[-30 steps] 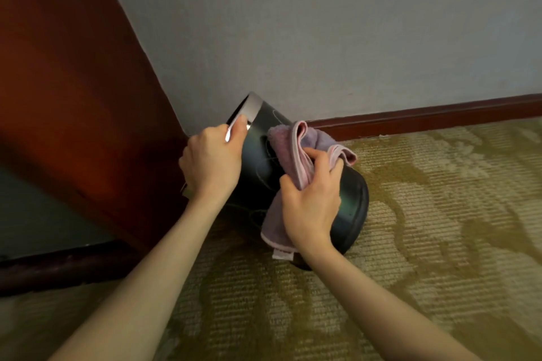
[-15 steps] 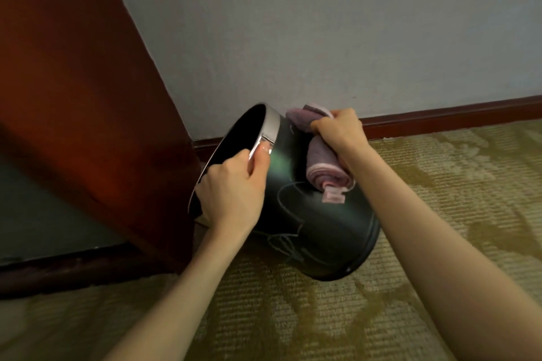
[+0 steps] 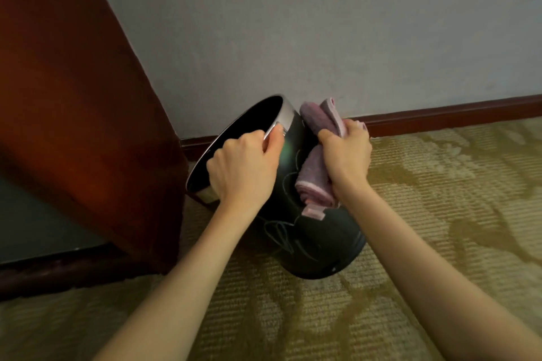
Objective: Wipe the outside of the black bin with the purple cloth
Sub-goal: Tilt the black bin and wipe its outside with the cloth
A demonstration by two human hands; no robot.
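The black bin [image 3: 311, 243] with a silver rim is tilted to the left on the carpet, its mouth facing the wooden furniture. Faint line drawings show on its side. My left hand [image 3: 243, 167] grips the silver rim at the top. My right hand [image 3: 346, 158] is closed on the folded purple cloth [image 3: 315, 182], pressing it against the bin's upper right side. One end of the cloth sticks up above my fingers, the other hangs down with a pink label.
Dark red-brown wooden furniture [image 3: 73, 114] stands close on the left, nearly touching the bin's mouth. A grey wall [image 3: 322, 23] with a dark red skirting board [image 3: 440, 114] runs behind. Patterned beige-gold carpet [image 3: 440, 214] covers the floor to the right and front.
The bin has tipped further so its mouth shows more. My right hand with the cloth went up from the bin's lower side to its upper right side.
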